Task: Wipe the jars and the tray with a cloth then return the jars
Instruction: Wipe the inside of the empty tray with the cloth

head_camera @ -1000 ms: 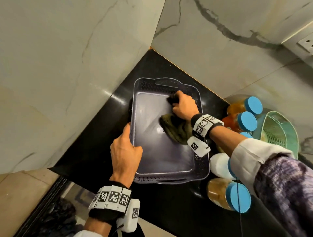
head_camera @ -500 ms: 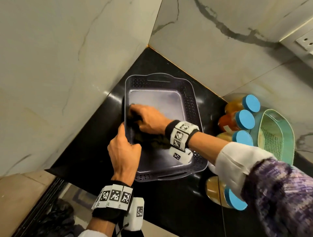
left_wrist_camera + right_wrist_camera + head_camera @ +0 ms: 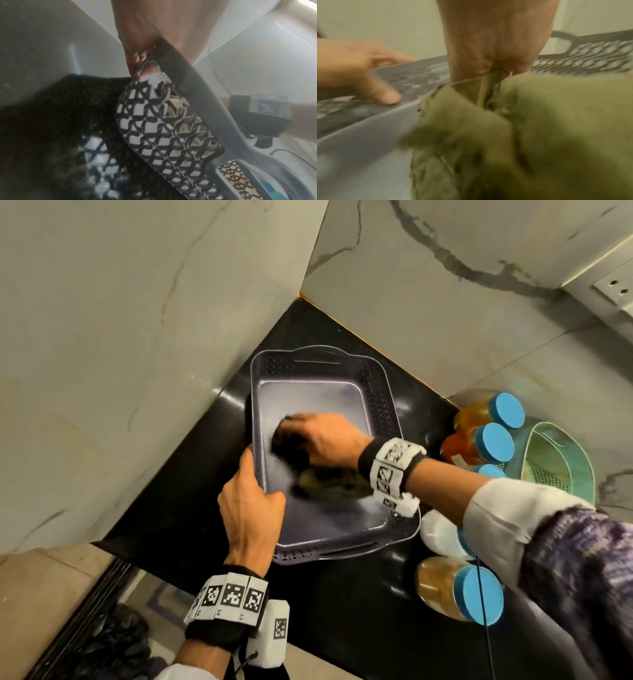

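Observation:
A grey perforated tray (image 3: 380, 392) sits in the corner of the black counter (image 3: 359, 611). My left hand (image 3: 251, 501) grips the tray's left rim (image 3: 197, 86), thumb inside the wall. My right hand (image 3: 322, 436) holds a bunched olive-green cloth (image 3: 329, 482) and presses it on the tray floor near the left wall; the hand is motion-blurred. In the right wrist view the cloth (image 3: 530, 121) fills the frame under my curled fingers, with the tray (image 3: 359, 142) floor beside it. Several blue-lidded jars (image 3: 493, 443) lie to the right of the tray, one (image 3: 455, 590) near the front.
Marble walls close the corner on the left and behind. A teal strainer basket (image 3: 561, 460) stands at the far right beside the jars. The counter edge drops to the floor at the lower left. A wall socket (image 3: 616, 285) is at the upper right.
My right hand has swept the cloth from the tray's far right across to its left side. The left hand has kept its hold on the rim.

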Demonstrator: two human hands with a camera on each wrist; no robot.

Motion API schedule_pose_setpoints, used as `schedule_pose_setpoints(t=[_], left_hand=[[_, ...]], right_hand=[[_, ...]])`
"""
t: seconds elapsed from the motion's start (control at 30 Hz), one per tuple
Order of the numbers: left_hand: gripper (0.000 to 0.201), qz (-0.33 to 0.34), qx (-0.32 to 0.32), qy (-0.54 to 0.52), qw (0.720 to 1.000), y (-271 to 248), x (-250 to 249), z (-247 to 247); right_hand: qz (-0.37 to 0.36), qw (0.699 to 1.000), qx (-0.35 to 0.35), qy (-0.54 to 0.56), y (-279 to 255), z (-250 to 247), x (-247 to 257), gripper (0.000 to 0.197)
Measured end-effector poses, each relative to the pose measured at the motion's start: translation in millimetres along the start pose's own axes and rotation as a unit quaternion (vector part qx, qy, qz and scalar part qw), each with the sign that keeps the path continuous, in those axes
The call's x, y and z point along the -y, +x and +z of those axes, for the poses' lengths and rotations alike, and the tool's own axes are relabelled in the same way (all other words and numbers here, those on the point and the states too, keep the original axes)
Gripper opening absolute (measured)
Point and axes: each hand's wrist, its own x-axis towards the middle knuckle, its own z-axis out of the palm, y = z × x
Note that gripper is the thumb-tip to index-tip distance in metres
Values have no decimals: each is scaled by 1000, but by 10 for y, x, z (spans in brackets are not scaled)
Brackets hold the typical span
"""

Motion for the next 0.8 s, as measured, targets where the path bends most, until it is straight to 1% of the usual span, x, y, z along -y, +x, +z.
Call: schedule_pose_setpoints(t=[0.07,0.13,0.2,0.27,0.33,0.4,0.5,0.6,0.63,0.7,0.77,0.8], left_hand=[[73,-11,-9,-19,1000,2,9,0],[74,-13,-22,-38,999,-3,18,4],[75,-8,-31,-56,998,-7,18,16],[76,-7,-38,-68,997,5,25,37],[79,-8,-52,-77,996,2,16,66],[79,-12,-61,-79,995,-7,-2,67],[78,-15,-61,-68,996,-24,-33,46],[78,-21,-58,-57,996,-16,-71,45],[77,-18,-53,-52,997,-19,-75,49],[76,-4,-44,-51,998,-35,-68,39],[76,4,-44,-58,997,-44,-38,13],[77,6,-45,-62,997,-48,-22,9]], right_hand=[[77,995,-53,39,162,-144,-255,50],[153,984,-84,29,214,-246,-504,44],[212,974,-82,17,166,-265,-725,41],[231,970,-61,37,32,-237,-845,43],[216,973,-23,73,-168,-185,-822,45],[184,977,37,102,-398,-88,-646,45],[99,984,90,118,-737,146,-214,40],[15,986,144,80,-947,406,213,39],[-6,986,153,70,-990,468,325,40],[-24,986,150,63,-1023,506,432,42],[-19,989,140,44,-976,431,372,43],[0,991,128,32,-931,371,291,44]])
